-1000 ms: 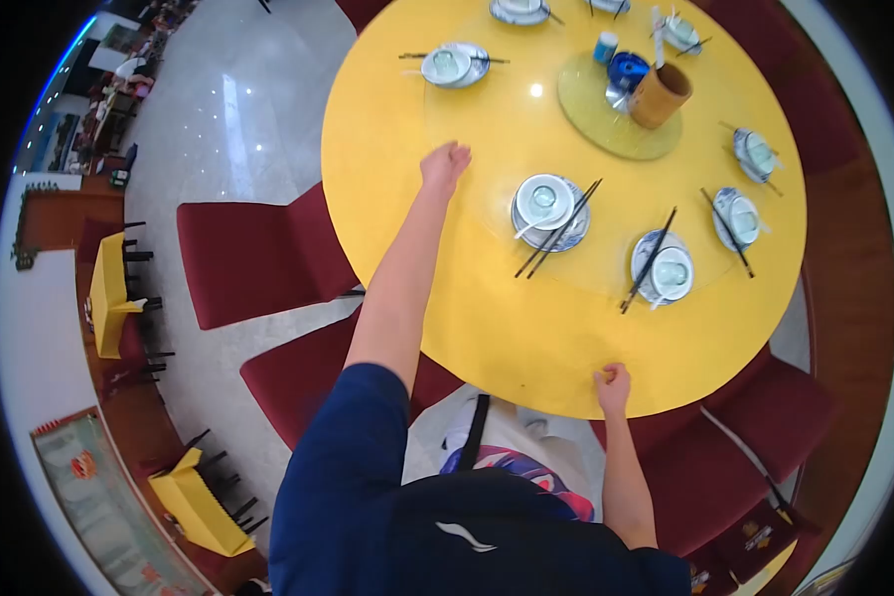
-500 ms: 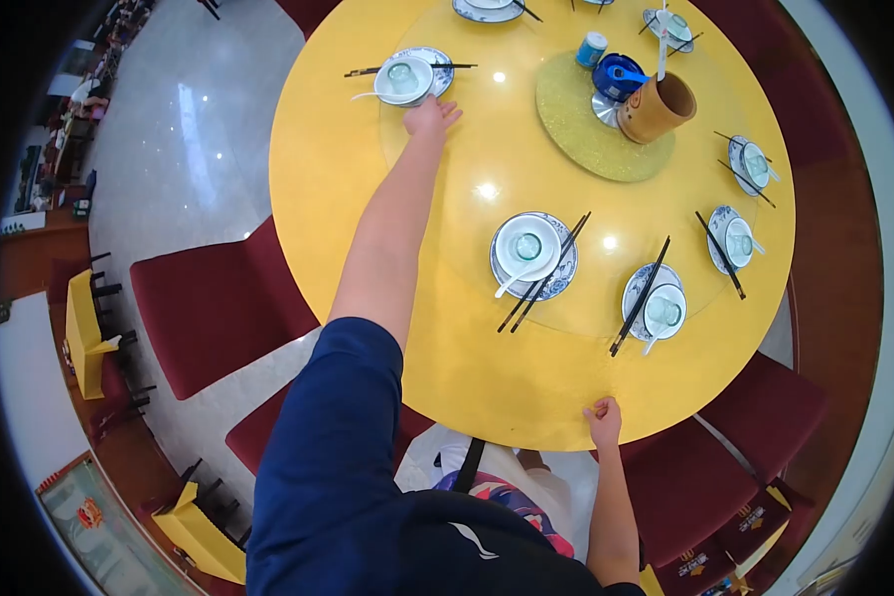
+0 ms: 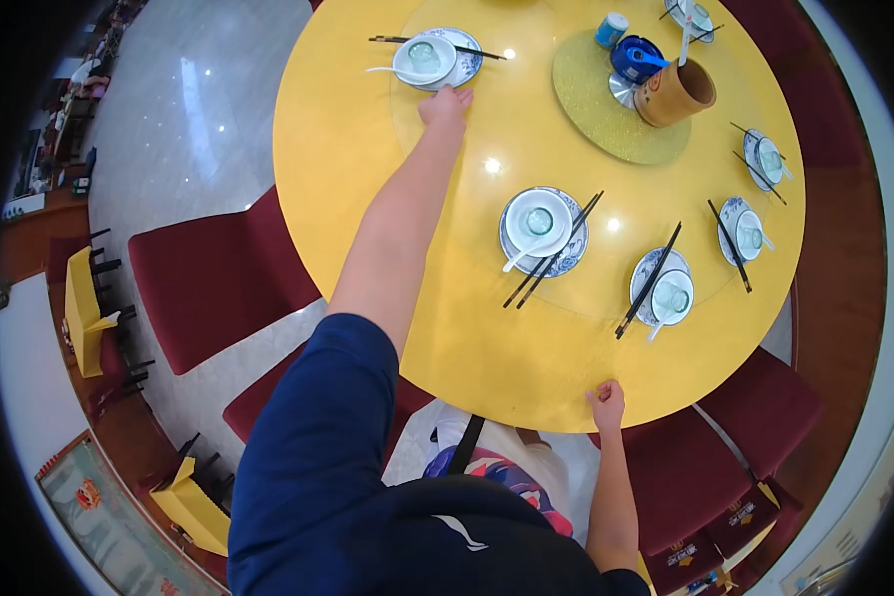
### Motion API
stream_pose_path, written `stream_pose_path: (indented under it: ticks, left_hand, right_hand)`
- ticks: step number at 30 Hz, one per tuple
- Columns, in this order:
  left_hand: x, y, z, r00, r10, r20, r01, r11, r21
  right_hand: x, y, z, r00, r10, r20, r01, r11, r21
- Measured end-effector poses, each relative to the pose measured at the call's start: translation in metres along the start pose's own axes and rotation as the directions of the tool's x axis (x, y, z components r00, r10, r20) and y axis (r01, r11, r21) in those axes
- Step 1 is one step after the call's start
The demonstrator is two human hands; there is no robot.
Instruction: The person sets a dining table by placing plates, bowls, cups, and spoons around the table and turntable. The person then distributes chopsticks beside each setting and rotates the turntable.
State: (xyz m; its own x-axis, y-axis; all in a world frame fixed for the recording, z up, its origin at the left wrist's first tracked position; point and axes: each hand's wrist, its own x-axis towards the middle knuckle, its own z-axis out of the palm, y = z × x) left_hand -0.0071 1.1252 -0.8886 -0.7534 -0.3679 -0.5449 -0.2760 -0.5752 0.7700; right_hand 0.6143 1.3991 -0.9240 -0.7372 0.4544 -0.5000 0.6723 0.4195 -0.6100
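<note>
At the far left of the yellow round table (image 3: 467,368), my left hand (image 3: 446,105) reaches out with its fingers closed at the near rim of a blue-patterned plate (image 3: 464,72). A white bowl (image 3: 410,58) rests on that plate, with a greenish glass (image 3: 424,58) and a white spoon in it. Black chopsticks (image 3: 479,52) lie across behind the bowl. How the fingers meet the rim is partly hidden. Near the front edge, my right hand (image 3: 607,405) is loosely curled, and nothing shows in it.
Similar settings stand around the table, the nearest with a bowl (image 3: 526,243). A glittery turntable (image 3: 601,119) carries a brown pot (image 3: 677,94), a blue container (image 3: 636,58) and a small can (image 3: 612,30). Dark red chairs (image 3: 214,283) surround the table.
The view has shifted, so the table appears higher and further right. The far-left plate's chopsticks have turned clockwise, with my left hand staying at its rim. My right hand remains curled.
</note>
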Motion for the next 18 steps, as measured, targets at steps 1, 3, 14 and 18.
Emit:
stream_pose_path:
  ticks: [1,3,14,18]
  left_hand:
    - [-0.006,-0.005,-0.006,1.0,0.002,0.024,-0.001,1.0,-0.015]
    - [-0.02,-0.015,-0.017,0.999,0.001,0.051,0.0,0.999,-0.033]
    - [-0.072,-0.055,-0.064,0.998,-0.031,0.062,0.039,0.989,-0.144]
    - [-0.07,-0.061,-0.072,0.997,-0.058,0.058,0.059,0.998,-0.016]
  right_hand:
    - [0.0,-0.001,-0.001,1.0,0.011,0.013,-0.011,1.0,0.011]
    - [-0.001,-0.003,-0.002,1.0,0.004,0.009,-0.004,1.0,0.002]
    - [-0.004,0.001,0.001,0.999,-0.034,-0.01,0.033,0.998,-0.047]
    - [-0.001,0.005,0.003,0.999,-0.048,0.001,0.048,0.998,-0.031]
